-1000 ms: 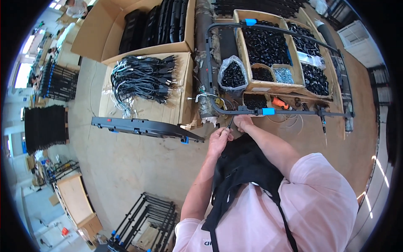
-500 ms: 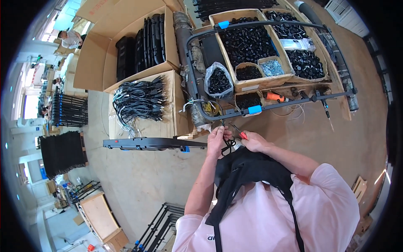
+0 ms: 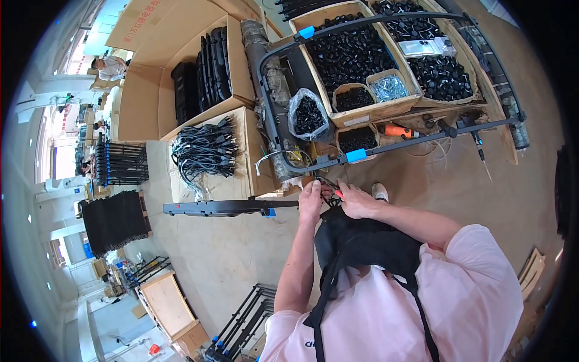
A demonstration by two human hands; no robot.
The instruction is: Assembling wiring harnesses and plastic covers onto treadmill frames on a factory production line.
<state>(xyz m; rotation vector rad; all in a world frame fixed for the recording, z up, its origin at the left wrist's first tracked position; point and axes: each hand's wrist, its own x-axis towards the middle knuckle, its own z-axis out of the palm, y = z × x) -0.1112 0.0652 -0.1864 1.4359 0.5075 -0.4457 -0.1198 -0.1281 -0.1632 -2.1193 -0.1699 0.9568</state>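
My left hand [image 3: 310,200] pinches a thin black cord [image 3: 329,198] just below the near corner of a black tubular frame [image 3: 398,143]. Beside it, my right hand [image 3: 358,203] is closed round a slim red-handled hand tool [image 3: 339,193]; its metal end reaches toward the left fingertips, and its exact kind is hard to make out. Blue pieces wrap the frame, one [image 3: 356,155] on the near bar. Thin loose wires [image 3: 265,158] stick out at the frame's left corner.
Wooden trays of black knobs [image 3: 350,54] and a bag of small black parts [image 3: 309,116] lie behind the frame. Bundled black cables [image 3: 205,151] rest on a carton at left. A long black bar [image 3: 232,207] juts in beside my left arm. An orange-handled tool [image 3: 399,131] lies further back.
My right hand has moved left with the red-handled tool, closer to my left hand. The whole view has shifted slightly.
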